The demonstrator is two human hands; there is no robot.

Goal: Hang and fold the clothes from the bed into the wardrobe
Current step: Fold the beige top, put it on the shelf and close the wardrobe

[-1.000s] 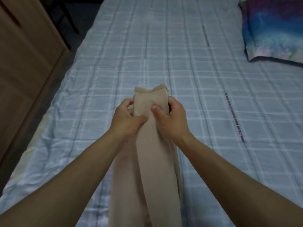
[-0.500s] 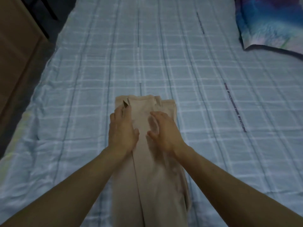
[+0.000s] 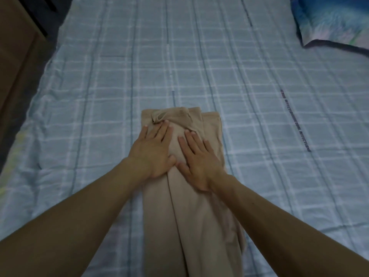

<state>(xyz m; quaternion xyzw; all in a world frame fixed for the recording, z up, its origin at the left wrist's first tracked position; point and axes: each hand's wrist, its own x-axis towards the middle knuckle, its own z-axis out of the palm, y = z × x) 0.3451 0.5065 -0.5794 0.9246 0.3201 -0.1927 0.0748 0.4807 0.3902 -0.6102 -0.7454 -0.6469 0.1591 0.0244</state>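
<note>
Pressing down side by side, the left hand [image 3: 153, 150] and right hand [image 3: 199, 162] lie flat on the beige trousers [image 3: 191, 216], fingers [image 3: 159, 130] straight and slightly spread, holding nothing. A second ago both hands pinched the far end of the cloth and held it raised off the bed [image 3: 99, 96]. Now that end is laid down and the grip let go, so the trousers stretch along the middle of the bed, running back to its near edge and out of view. They are doubled lengthwise, with one layer showing past the other toward the bed's right side. This looks like smoothing before the cross folds, so the folding is barely begun. The wardrobe [image 3: 14, 47] stands beside the bed's left edge, and a pillow [image 3: 329, 19] sits at its far right corner.
</note>
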